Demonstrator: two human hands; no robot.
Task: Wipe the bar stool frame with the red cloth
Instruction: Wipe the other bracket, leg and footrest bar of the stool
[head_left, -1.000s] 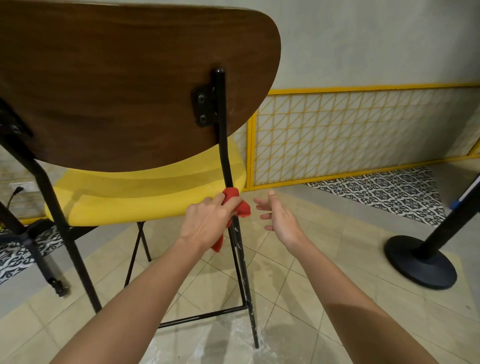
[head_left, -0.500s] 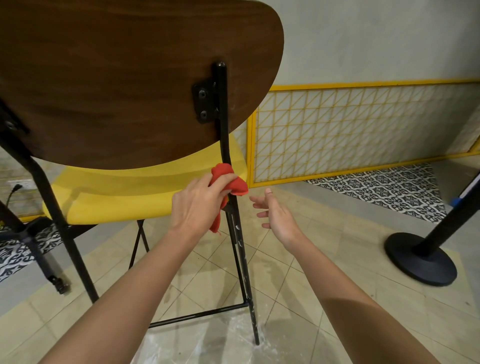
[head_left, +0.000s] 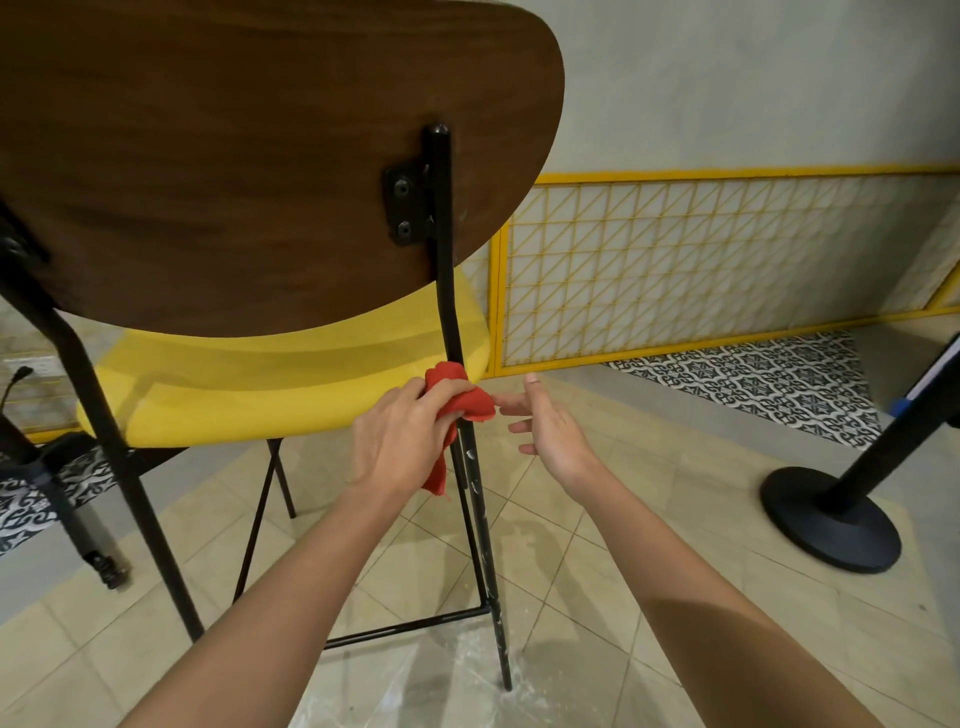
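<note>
Gripping the red cloth (head_left: 470, 404) bunched round the rear post of the bar stool frame (head_left: 445, 291), the left hand (head_left: 400, 436) curls over fabric and tube, hiding that stretch of post level with the yellow seat (head_left: 260, 395). The right hand (head_left: 550, 431) hovers just right of the post, fingers spread and loose, holding nothing. A wooden backrest (head_left: 234, 156) is bolted to the post's top; a black stanchion base (head_left: 831, 519) stands well right of the post. Since half a second ago the cloth has slipped slightly lower on the post and the right fingertips have come nearer it. The post runs nearly upright, and the cloth's tail hangs down.
</note>
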